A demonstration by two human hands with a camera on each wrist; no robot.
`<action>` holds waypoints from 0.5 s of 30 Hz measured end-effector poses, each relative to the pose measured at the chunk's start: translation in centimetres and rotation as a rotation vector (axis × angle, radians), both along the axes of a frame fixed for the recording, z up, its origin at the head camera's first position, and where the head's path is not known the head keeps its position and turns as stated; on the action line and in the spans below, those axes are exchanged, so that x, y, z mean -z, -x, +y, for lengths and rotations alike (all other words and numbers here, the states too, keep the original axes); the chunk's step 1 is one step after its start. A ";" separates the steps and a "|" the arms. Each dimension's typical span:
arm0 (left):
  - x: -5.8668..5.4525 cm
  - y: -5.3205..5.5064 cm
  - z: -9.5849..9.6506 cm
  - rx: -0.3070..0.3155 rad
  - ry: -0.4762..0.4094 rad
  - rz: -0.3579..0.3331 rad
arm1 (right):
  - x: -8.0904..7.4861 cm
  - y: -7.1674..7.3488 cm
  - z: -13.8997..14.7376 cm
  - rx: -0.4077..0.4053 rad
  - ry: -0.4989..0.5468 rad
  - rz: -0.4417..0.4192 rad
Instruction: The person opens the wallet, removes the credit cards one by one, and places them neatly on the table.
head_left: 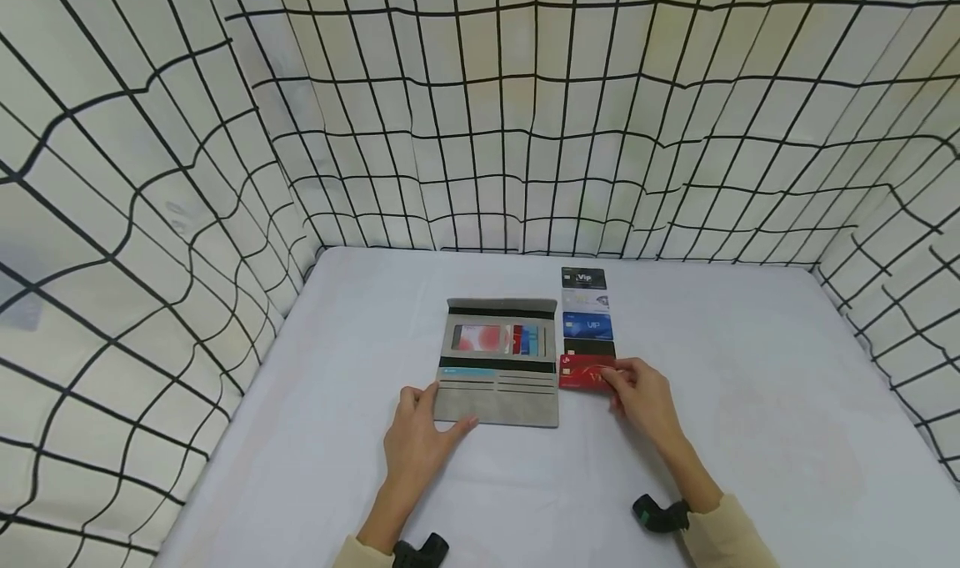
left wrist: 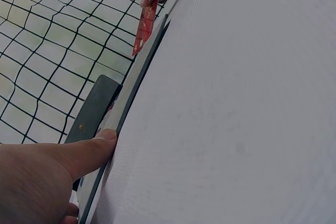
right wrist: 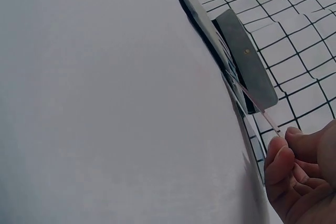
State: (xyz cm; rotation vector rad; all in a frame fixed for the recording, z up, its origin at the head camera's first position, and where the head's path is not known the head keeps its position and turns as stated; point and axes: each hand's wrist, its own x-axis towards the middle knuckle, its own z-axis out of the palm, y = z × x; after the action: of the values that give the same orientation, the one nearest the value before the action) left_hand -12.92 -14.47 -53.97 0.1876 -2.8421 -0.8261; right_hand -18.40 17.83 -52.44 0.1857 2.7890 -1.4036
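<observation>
A grey wallet (head_left: 497,408) lies opened out on the white table, with a picture window, card slots and a light blue card (head_left: 467,372) in one slot. My left hand (head_left: 420,439) holds the wallet's lower left corner, thumb at the near edge and fingers at the left side. Between thumb and fingers, my right hand (head_left: 647,397) pinches a red card (head_left: 581,371) at its right end. This card is raised a little beside the wallet's right edge, partly over a black card (head_left: 588,348). In the right wrist view the red card (right wrist: 266,116) shows edge-on.
Above the red card, a blue VIP card (head_left: 588,325), a silver card (head_left: 585,301) and a black Vip card (head_left: 583,278) lie in a column right of the wallet. Black netting (head_left: 532,134) over white walls encloses the table (head_left: 337,343) at the back and sides.
</observation>
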 end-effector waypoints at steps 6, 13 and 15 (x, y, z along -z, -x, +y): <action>0.0 0.0 -0.1 0.002 0.004 0.000 | 0.2 -0.3 0.6 0.009 0.009 -0.028; 0.1 0.0 -0.1 -0.001 0.000 -0.005 | 0.4 -0.3 1.0 0.003 0.012 -0.054; 0.1 0.0 -0.1 -0.002 -0.003 -0.005 | 0.4 -0.3 1.1 -0.002 0.006 -0.057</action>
State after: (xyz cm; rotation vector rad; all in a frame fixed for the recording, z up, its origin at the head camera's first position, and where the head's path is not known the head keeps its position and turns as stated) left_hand -12.96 -14.56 -54.07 0.1924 -2.8447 -0.8304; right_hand -18.12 18.93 -52.86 0.2192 2.7385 -1.3832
